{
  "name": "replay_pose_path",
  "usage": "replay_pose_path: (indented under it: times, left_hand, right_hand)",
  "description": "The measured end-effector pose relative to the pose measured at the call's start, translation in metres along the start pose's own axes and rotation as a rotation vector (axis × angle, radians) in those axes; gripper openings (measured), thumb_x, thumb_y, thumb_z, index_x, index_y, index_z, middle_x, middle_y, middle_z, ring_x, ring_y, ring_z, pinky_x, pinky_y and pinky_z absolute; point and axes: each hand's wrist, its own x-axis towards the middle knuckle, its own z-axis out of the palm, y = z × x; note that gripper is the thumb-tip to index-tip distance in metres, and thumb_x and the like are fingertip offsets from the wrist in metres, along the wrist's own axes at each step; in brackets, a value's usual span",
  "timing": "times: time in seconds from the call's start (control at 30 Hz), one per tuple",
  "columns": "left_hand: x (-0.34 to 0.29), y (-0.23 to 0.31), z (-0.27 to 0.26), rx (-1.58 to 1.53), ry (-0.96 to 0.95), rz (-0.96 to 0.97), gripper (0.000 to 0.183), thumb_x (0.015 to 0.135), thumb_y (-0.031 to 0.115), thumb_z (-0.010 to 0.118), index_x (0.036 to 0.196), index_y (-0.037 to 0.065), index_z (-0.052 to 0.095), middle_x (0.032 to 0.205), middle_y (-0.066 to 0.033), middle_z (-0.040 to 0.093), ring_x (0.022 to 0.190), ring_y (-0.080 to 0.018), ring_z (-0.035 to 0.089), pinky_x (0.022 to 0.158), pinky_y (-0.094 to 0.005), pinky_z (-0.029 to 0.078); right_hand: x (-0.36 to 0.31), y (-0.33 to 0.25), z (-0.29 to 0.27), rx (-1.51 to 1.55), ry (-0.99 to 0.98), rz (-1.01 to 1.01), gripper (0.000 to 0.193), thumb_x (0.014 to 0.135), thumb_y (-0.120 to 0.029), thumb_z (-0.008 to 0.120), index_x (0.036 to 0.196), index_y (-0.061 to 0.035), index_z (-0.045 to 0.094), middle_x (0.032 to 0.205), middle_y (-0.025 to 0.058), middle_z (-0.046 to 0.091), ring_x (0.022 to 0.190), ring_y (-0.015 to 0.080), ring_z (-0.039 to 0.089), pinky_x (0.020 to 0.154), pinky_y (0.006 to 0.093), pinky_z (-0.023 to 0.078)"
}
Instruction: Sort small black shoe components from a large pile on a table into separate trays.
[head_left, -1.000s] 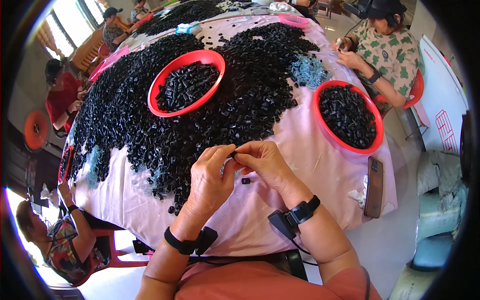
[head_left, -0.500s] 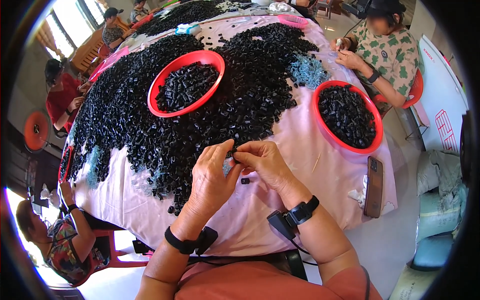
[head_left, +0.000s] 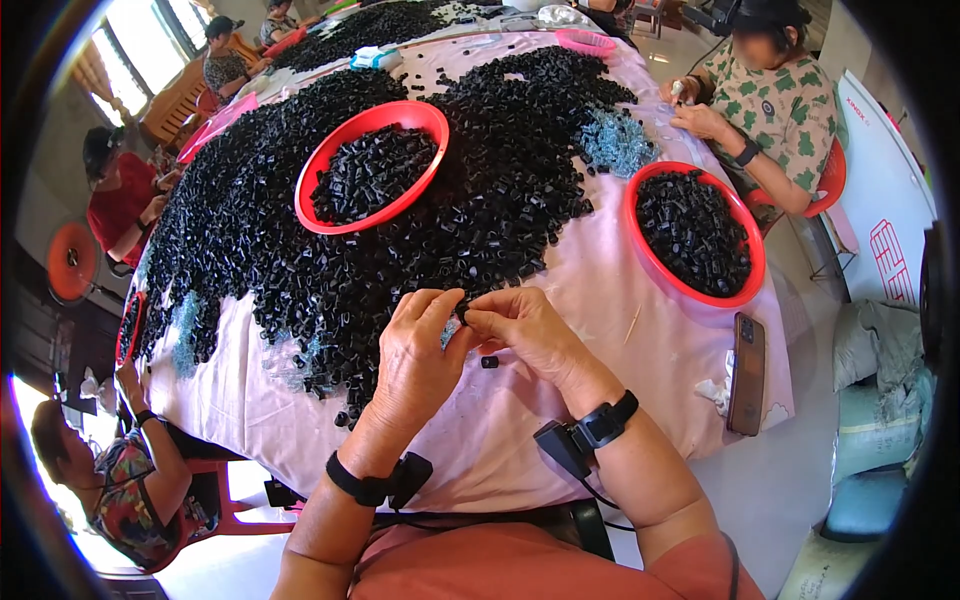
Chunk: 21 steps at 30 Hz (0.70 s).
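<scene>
Both of my hands meet over the near edge of a wide heap of small black plastic pieces (head_left: pixel 480 200). A single small black plastic piece (head_left: pixel 461 313) is pinched between them. My left hand (head_left: pixel 418 345) grips it with thumb and fingers from the left. From the right, the thumb and forefinger of my right hand (head_left: pixel 525 325) close on the same piece. Its far side is partly hidden by my fingers. Just below my right hand, a loose black piece (head_left: pixel 489 362) lies on the pink tablecloth (head_left: pixel 590 400).
A red basin (head_left: pixel 303 200) of black pieces rests on the heap; another red basin (head_left: pixel 760 270) stands at right. Beside it lie a phone (head_left: pixel 746 375), a crumpled tissue (head_left: pixel 713 392) and a thin stick (head_left: pixel 633 325). Clear bluish bits (head_left: pixel 615 143) form a small pile. Several people sit around the table.
My hands have shifted very slightly left and down, and the black piece between my fingertips shows more now. The person in red at the left has leaned a little.
</scene>
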Motion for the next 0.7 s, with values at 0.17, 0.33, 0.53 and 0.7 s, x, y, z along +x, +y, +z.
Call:
replay_pose_path:
  times: [0.17,0.33,0.53,0.7]
  left_hand:
    - [0.0,0.0024,-0.0019,-0.035,-0.019,-0.016,0.035,0.073,0.007,0.078,0.105,-0.003,0.068,0.094,-0.0168,0.067,0.086,-0.0335,0.067,0.074,-0.0395,0.055]
    - [-0.0032,0.0025,0.0008,-0.081,-0.022,-0.045,0.034,0.073,0.007,0.078,0.103,-0.004,0.067,0.09,-0.0179,0.066,0.084,-0.0353,0.066,0.073,-0.0407,0.054]
    - [-0.0017,0.0037,0.0002,-0.015,0.011,0.03,0.033,0.072,0.005,0.077,0.102,-0.005,0.067,0.087,-0.018,0.066,0.08,-0.0365,0.065,0.07,-0.0415,0.054]
    - [0.0004,0.0059,-0.0001,-0.01,-0.036,-0.007,0.033,0.072,0.007,0.077,0.101,-0.005,0.066,0.088,-0.0173,0.064,0.083,-0.0362,0.064,0.071,-0.0424,0.053]
  right_hand:
    - [-0.0008,-0.0035,0.0004,-0.014,0.049,0.015,0.014,0.093,-0.017,0.07,0.09,-0.0027,0.073,0.076,0.0038,0.071,0.064,0.0078,0.064,0.057,0.0217,0.051]
    - [0.0004,-0.0008,-0.0009,-0.046,0.013,-0.037,0.013,0.091,-0.014,0.071,0.087,-0.002,0.073,0.073,0.0038,0.07,0.063,0.0073,0.063,0.057,0.0219,0.051]
    - [0.0011,0.0024,0.0009,-0.048,0.035,-0.087,0.013,0.091,-0.014,0.071,0.086,-0.0013,0.073,0.073,0.0035,0.069,0.061,0.0071,0.062,0.056,0.0215,0.051]
    - [-0.0002,0.0004,0.0034,-0.022,0.067,-0.071,0.014,0.091,-0.014,0.071,0.085,-0.001,0.073,0.073,0.0031,0.069,0.061,0.0065,0.061,0.055,0.0207,0.05]
